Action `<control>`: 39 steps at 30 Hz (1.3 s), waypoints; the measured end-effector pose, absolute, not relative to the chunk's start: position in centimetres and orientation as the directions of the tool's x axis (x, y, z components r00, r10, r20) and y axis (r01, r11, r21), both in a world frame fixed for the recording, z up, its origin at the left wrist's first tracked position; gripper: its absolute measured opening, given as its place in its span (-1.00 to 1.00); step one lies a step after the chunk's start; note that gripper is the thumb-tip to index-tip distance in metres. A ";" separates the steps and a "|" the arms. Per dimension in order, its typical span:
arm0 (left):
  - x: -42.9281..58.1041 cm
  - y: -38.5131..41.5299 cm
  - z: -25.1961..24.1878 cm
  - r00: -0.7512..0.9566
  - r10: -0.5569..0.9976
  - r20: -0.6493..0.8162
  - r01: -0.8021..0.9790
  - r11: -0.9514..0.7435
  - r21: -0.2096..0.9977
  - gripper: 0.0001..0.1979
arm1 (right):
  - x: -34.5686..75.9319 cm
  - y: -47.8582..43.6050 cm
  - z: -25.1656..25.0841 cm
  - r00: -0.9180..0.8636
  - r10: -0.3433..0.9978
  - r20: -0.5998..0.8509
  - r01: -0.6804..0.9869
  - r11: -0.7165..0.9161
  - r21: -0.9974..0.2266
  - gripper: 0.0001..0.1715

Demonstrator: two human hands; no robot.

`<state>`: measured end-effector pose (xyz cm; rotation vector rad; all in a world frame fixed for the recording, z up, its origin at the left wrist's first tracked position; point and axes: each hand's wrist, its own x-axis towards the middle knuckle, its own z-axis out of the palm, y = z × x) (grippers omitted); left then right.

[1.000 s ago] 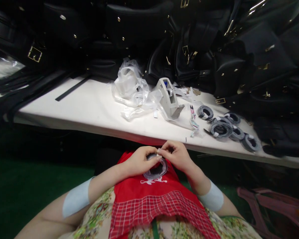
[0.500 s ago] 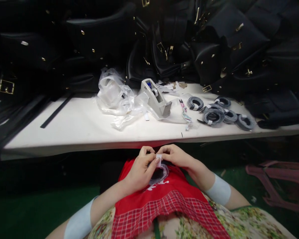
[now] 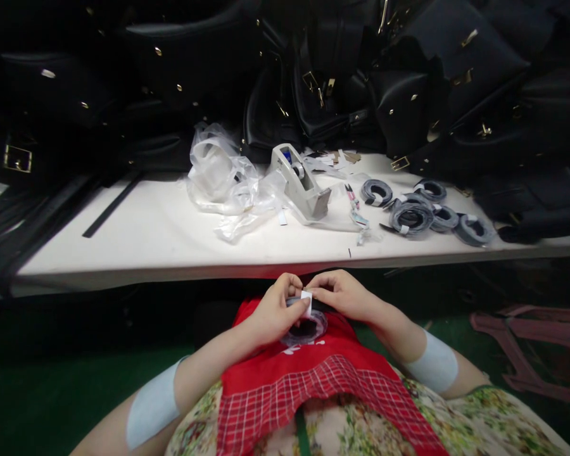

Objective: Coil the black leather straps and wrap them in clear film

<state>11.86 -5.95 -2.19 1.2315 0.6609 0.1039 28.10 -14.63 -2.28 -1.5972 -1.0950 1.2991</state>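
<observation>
Low over the red apron, my left hand (image 3: 273,311) is closed around a coiled dark strap (image 3: 319,327) in clear plastic. Its thumb presses on a white paper strip (image 3: 306,303) lying across the top of the coil. My right hand (image 3: 344,293) is closed too, fingers bent, its fingertips pinching at the upper edge of that strip. A dark strap end shows beneath my right fingers. The far side of the coil is hidden by my hands.
On the white table (image 3: 147,247) stand a tape dispenser (image 3: 300,187), crumpled clear plastic (image 3: 223,177), small snips (image 3: 351,196) and several coiled straps (image 3: 411,218). Black bags (image 3: 323,95) are heaped behind. A pink stool (image 3: 527,342) stands at right.
My right fingertips have shifted slightly on the paper strip, and the left hand has turned a little, showing more of the coil. The view has moved slightly.
</observation>
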 end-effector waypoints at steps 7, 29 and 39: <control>12.0 -5.8 -1.7 0.861 0.293 -0.416 0.308 0.350 0.884 -0.71 | 29.5 -14.8 -1.5 -0.077 0.930 -0.360 0.139 -0.348 -0.927 -0.76; 13.7 -1.9 -3.6 0.830 0.440 -0.343 0.119 0.460 0.880 -0.74 | 25.9 -15.3 -2.5 0.024 0.964 0.264 0.887 0.101 -0.450 -0.28; 12.8 -1.2 -3.2 0.833 0.435 -0.342 0.045 0.563 0.825 -0.65 | 27.2 -13.9 -2.6 -0.101 0.929 0.357 0.904 0.236 -0.357 -0.40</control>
